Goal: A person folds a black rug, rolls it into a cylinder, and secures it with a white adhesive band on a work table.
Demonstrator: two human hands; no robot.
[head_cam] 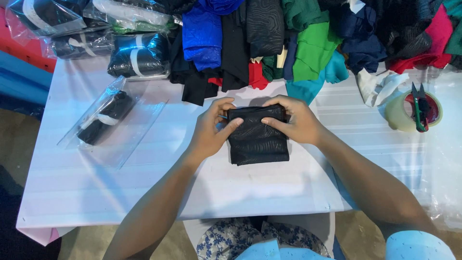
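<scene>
Black folded cloth (258, 137): lies on the white table (144, 192) near its front middle, textured with a wavy pattern, its top edge rolled between both hands
Left hand (211, 130): closed on the cloth's upper left edge, thumb lying across the front, fingers curled behind
Right hand (293, 119): closed on the upper right edge, fingers over the top, thumb on the front
Plastic bag (108, 120): left of the hands, well apart, clear, with a dark folded cloth inside
Pile of garments (288, 38): heaped along the far edge, blue, green, black and red
Tape roll (399, 113): at the right, with small snips (420, 106) resting on it
</scene>
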